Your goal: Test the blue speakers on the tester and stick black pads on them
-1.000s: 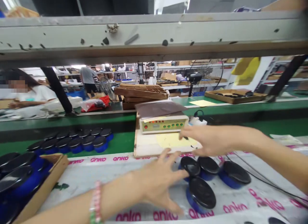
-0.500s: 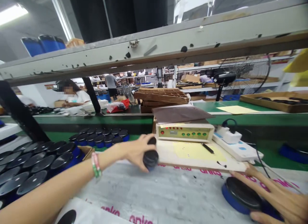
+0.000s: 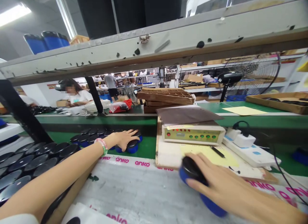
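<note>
My left hand (image 3: 125, 140) reaches over the green belt, its fingers spread across the lids at the right end of a group of small blue containers with black lids (image 3: 132, 147). The palm hides some of those lids. In front of the white control box, my right hand (image 3: 211, 176) has its thumb and fingers around a larger round blue container with a black lid (image 3: 192, 169). Below that hand a second blue piece (image 3: 214, 206) shows, mostly covered and blurred.
Larger black-lidded blue containers (image 3: 36, 163) stand packed at the left. The control box (image 3: 192, 134) sits on a board with a black pen (image 3: 218, 151). A power strip (image 3: 250, 150) with plugs and cables lies right. Overhead runs a shelf beam (image 3: 149, 50). A person (image 3: 77, 94) sits beyond.
My left hand has moved left with small containers, which now stand with the group on the belt, and its fingers have spread. My right hand has brought the larger blue container leftward.
</note>
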A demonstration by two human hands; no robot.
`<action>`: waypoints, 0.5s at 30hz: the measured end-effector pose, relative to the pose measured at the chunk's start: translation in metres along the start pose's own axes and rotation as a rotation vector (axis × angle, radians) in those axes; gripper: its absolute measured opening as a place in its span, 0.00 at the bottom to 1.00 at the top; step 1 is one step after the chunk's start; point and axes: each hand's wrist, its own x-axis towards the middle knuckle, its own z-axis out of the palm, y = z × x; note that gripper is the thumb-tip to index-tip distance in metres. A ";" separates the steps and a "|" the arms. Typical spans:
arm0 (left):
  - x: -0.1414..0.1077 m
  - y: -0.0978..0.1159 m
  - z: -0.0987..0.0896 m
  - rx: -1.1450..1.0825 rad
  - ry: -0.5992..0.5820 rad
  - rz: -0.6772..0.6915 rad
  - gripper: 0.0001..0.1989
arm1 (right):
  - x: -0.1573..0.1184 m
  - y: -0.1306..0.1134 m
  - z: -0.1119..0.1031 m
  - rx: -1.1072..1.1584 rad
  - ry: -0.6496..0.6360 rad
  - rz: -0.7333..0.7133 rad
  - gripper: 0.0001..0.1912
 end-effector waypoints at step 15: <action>-0.132 0.076 -0.060 0.171 0.336 -0.173 0.33 | 0.167 -0.171 0.000 0.012 -0.102 0.117 0.18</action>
